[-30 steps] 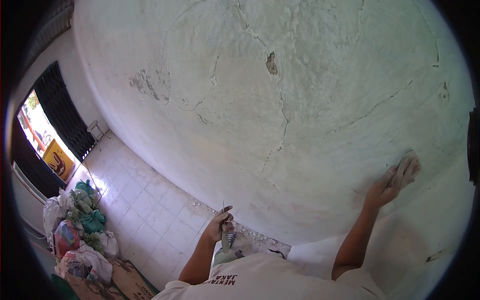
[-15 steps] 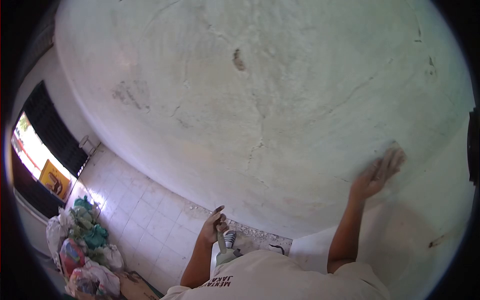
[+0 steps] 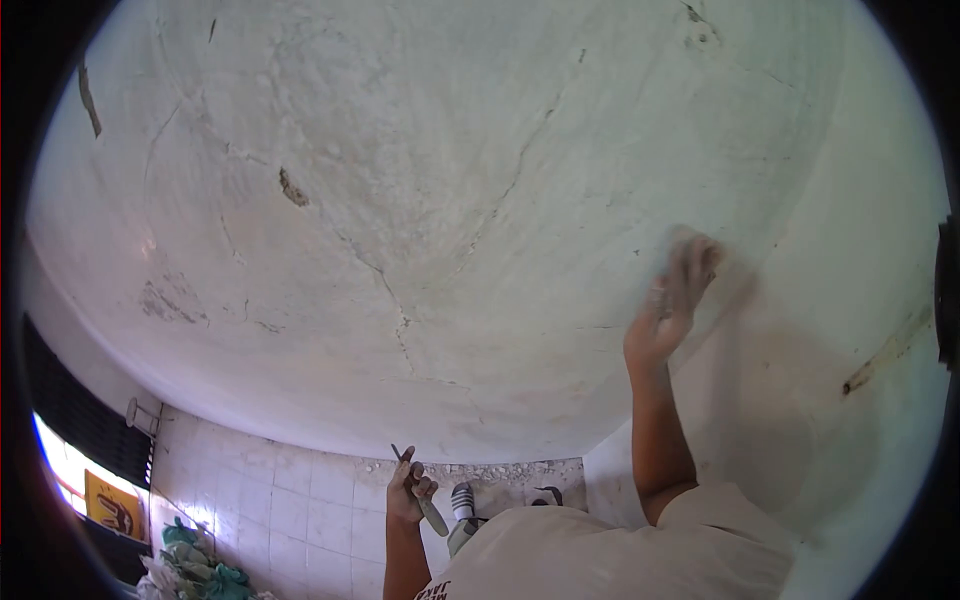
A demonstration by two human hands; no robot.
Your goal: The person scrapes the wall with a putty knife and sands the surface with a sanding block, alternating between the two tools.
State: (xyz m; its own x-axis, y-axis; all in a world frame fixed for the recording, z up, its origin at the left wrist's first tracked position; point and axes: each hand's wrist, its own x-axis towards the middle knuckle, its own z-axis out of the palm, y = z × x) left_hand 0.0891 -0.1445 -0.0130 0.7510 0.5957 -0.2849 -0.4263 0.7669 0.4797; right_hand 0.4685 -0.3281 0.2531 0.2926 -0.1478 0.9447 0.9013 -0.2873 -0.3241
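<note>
My left hand (image 3: 408,490) is low in the view, in front of the wall's base, with its fingers wrapped round a hand tool (image 3: 434,517). The tool has a grey-green handle and a thin dark end sticking out past my fingers; its exact kind does not show. My right hand (image 3: 675,290) is raised against the pale plastered wall (image 3: 480,270), near its right-hand corner. Its fingers are stretched out and blurred by motion, with nothing visible in them. Cracks and a chipped brown hole (image 3: 293,187) mark the plaster.
Plaster crumbs (image 3: 500,470) lie along the wall's foot, near my striped shoe (image 3: 463,502). White floor tiles (image 3: 300,495) spread left towards filled bags (image 3: 205,570), a yellow box (image 3: 112,505) and a doorway. An adjoining wall (image 3: 780,430) stands at right.
The view has turned, so the wall marks now appear further left. My right hand has moved over the wall surface. My left hand has tilted the tool, its thin end now showing.
</note>
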